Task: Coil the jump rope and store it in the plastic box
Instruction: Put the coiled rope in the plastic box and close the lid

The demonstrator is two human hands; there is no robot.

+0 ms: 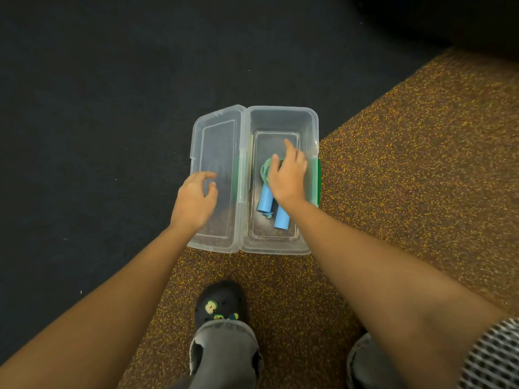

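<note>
A clear plastic box (280,119) stands open on the floor, its hinged lid (217,141) folded flat to the left. Inside lies the jump rope: a green-blue coiled cord (264,169) and two light blue handles (265,200) pointing toward me. My right hand (289,175) hovers over the coil inside the box, fingers spread, hiding most of the cord. Whether it touches the cord I cannot tell. My left hand (195,199) rests on the lid's near part, fingers curled loosely, holding nothing.
The box sits where a dark floor (98,108) meets a speckled brown mat (421,164). A green latch (318,181) shows on the box's right side. My foot in a dark clog (222,304) stands just in front of the box.
</note>
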